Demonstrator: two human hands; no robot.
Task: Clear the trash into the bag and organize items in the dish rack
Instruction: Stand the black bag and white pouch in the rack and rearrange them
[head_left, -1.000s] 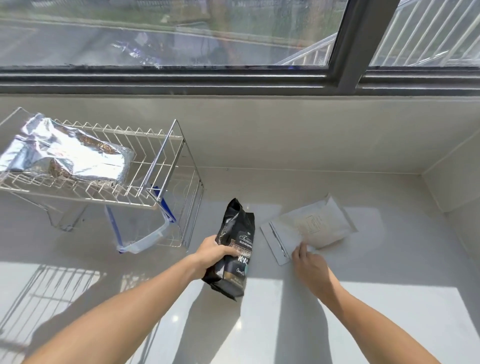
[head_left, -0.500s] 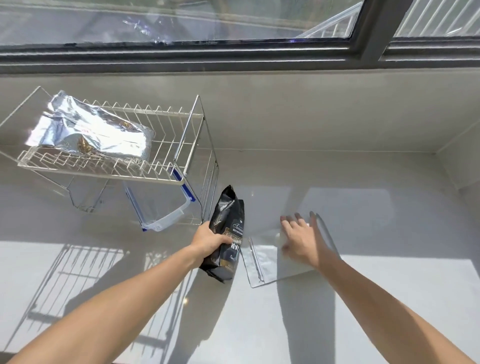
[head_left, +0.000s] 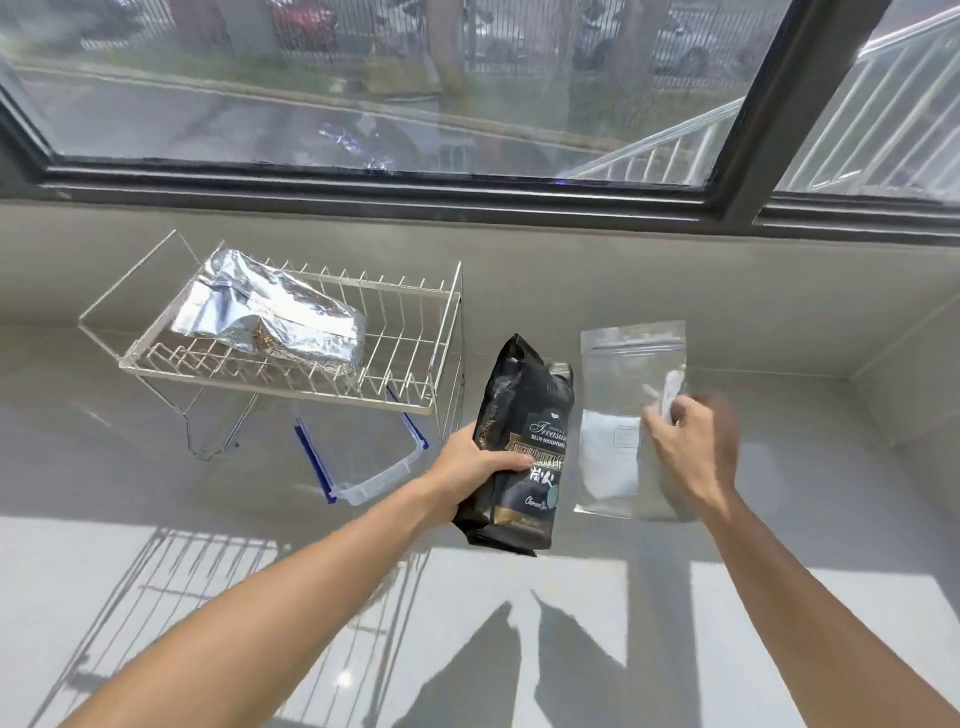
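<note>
Dish rack (head_left: 415, 374) holds foil pouch (head_left: 270, 317).

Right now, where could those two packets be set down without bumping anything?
The dish rack has bare wire right of the foil pouch. The counter is open to the right of the clear zip bag, up to the wall, and near the person. It is crowded under the rack around the plastic container, and between the black coffee bag and clear bag.

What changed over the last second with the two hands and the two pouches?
The right hand took hold of the clear zip pouch, which lay flat on the counter, and lifted it upright. The left hand still grips the black coffee bag. The foil bag stays on the dish rack.
</note>
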